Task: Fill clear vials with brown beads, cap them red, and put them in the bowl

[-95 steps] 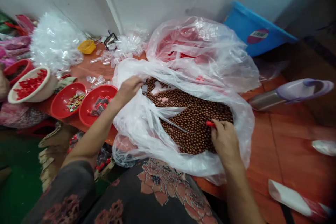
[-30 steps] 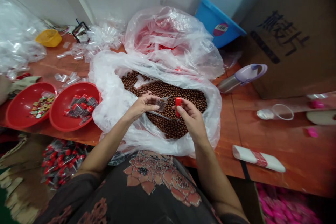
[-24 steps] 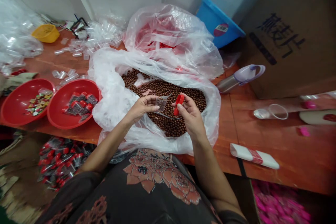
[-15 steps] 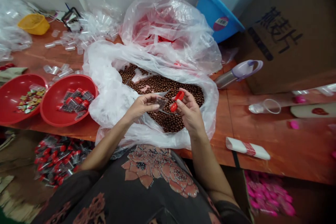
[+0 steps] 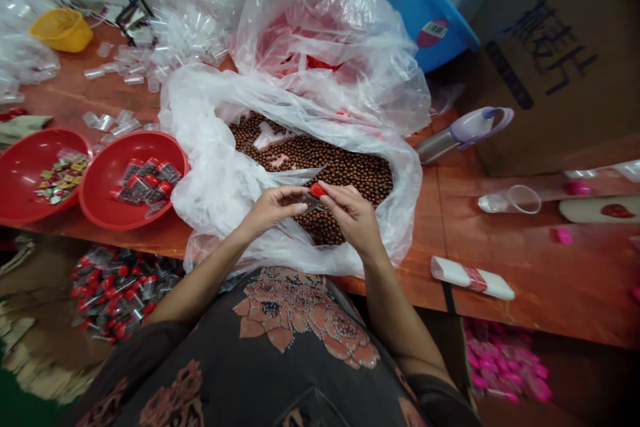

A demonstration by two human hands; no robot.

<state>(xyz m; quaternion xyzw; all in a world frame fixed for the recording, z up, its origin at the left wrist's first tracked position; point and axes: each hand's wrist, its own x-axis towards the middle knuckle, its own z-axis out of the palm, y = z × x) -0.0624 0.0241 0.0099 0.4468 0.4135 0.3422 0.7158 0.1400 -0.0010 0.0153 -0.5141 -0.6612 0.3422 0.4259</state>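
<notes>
My left hand [image 5: 270,210] is closed around a small clear plastic container [image 5: 310,202] with something dark inside, partly hidden by the fingers. At its open end, a red cap [image 5: 317,190] is pinched in my right hand [image 5: 353,213]; whether it is fully seated I cannot tell. Both hands are over an open white plastic bag [image 5: 200,160] of small brown balls [image 5: 365,177]. A translucent pointed sheet [image 5: 300,176] juts out just above my left fingers. Left of the bag, a red bowl [image 5: 93,203] bears several filled, red-capped containers [image 5: 145,183].
A second red bowl [image 5: 15,203] contains small wrapped pieces. Behind the bag are a clear bag of red parts [image 5: 320,33], loose clear containers [image 5: 185,37] and a blue tub [image 5: 430,13]. A bottle [image 5: 463,130] and a carton [image 5: 555,73] stand at right.
My right hand has moved left and brought the red cap against the container in my left hand. The camera view has shifted slightly.
</notes>
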